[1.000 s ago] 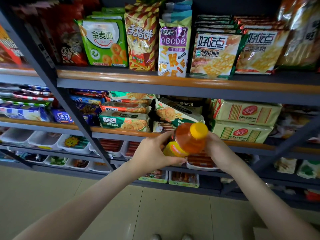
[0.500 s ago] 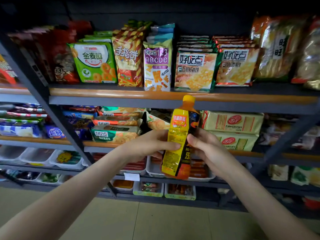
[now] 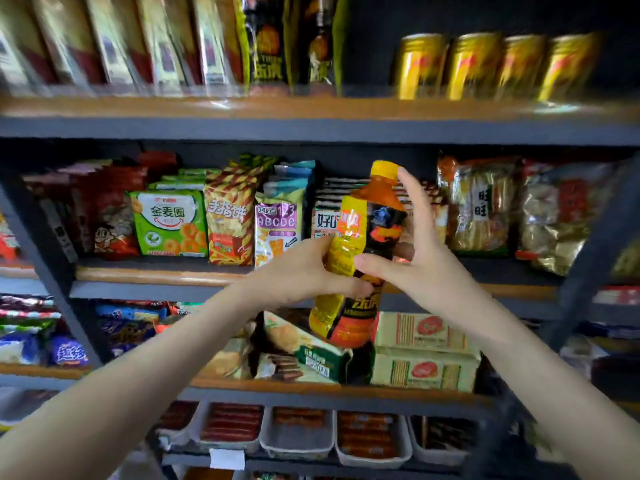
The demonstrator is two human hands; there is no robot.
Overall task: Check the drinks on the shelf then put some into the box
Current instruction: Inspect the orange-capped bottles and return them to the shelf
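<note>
An orange drink bottle (image 3: 377, 209) with a yellow cap and a yellow-and-black label is held upright in front of the snack shelf, tilted slightly right. My left hand (image 3: 298, 275) grips its middle from the left, fingers wrapped round the label. My right hand (image 3: 426, 268) holds it from the right: the thumb presses on the front, the fingers lie behind, and the index finger reaches up near the cap. No box is in view.
Gold drink cans (image 3: 474, 64) stand on the top shelf (image 3: 311, 109) at the right, with dark drink packs (image 3: 270, 46) left of them. Snack bags (image 3: 169, 223) fill the shelf behind the bottle. Biscuit packs (image 3: 422, 368) and trays of sausages (image 3: 367, 434) lie below.
The bottle has turned from cap-toward-me to upright and risen in front of the snack shelf. My view has tilted up, bringing the top shelf with the cans into sight.
</note>
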